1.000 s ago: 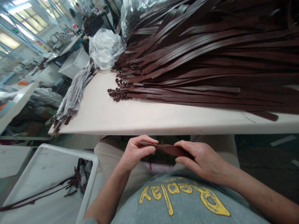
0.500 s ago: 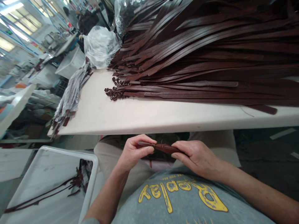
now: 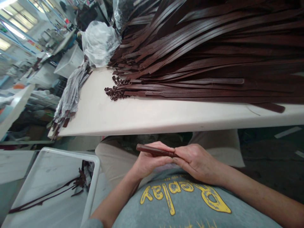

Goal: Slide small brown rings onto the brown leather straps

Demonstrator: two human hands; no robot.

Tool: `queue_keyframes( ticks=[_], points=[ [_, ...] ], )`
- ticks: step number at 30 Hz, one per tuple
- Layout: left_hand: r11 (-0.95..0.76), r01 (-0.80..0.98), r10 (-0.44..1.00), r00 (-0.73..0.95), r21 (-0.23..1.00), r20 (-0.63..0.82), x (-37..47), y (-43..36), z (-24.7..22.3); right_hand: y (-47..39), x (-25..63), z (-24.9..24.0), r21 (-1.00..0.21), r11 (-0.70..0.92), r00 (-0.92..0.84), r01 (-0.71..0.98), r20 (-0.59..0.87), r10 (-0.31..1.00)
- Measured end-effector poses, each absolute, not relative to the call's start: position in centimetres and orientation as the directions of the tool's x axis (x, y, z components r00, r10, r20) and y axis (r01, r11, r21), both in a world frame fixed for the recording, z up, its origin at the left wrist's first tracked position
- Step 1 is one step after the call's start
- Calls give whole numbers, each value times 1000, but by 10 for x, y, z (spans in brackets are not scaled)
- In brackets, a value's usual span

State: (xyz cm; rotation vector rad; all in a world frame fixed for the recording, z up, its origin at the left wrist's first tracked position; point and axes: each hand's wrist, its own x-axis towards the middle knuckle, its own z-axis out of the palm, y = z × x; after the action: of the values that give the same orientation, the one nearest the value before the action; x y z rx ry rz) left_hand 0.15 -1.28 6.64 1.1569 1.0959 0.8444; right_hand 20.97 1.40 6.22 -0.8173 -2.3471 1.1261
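Observation:
A dark brown leather strap lies across my two hands, just above my lap. My left hand is closed on it, with the thumb along the near side and a rounded end sticking out to the left. My right hand pinches the strap close by, and the fingertips of both hands meet. The rest of the strap is hidden under my right hand. Beyond my hands, a big pile of similar brown straps covers the far part of the white table.
Small dark loops cluster at the pile's left end. A grey-wrapped bundle of straps hangs at the table's left corner, by a clear plastic bag. At lower left stands a white-rimmed bin with brown strips inside.
My left hand has slid right along the strap until it meets my right hand. More of the strap's left end now sticks out.

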Motion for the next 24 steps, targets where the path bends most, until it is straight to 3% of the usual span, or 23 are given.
queue_keyframes(
  ticks=[5, 10, 14, 18, 21, 24],
  points=[
    [148, 107, 961, 219, 983, -169, -6, -10, 66, 15, 218, 61, -800, 390, -742, 456, -99, 663],
    [220, 78, 938, 257, 973, -232, 7, -12, 67, 8, 213, 57, -761, 448, -739, 469, -60, 672],
    [262, 22, 925, 279, 965, -257, 5, -11, 69, 14, 215, 66, -841, 335, -739, 425, -108, 665],
    [167, -54, 964, 216, 985, -152, -10, 0, 71, 30, 228, 84, -931, 175, -809, 321, -174, 562],
    [170, -239, 977, 168, 956, -131, -1, 8, 79, 38, 231, 101, -953, 190, -774, 236, -66, 629],
    [216, -310, 935, 340, 926, -104, 30, 13, 89, 42, 235, 115, -892, 375, -662, 253, 123, 739]
  ],
)
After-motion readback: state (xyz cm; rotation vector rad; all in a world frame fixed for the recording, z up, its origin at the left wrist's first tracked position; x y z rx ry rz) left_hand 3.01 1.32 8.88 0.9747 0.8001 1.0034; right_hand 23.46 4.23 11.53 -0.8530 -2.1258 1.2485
